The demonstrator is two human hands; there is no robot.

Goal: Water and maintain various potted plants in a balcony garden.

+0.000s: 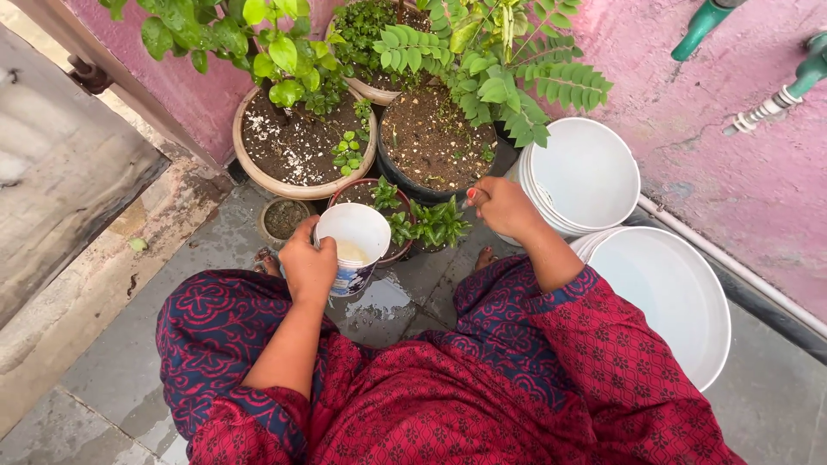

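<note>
My left hand grips the rim of a white cup that has a little pale liquid in it. The cup is held over a small maroon pot with a leafy green plant. My right hand is closed at the near rim of a dark pot full of soil. A small grey thing seems pinched between its fingers, but I cannot make out what it is. My knees, in red and blue patterned cloth, fill the bottom of the view.
A wide beige pot of soil and a tiny pot stand to the left. Two white buckets stand on the right by a pink wall with green taps. The grey floor is wet.
</note>
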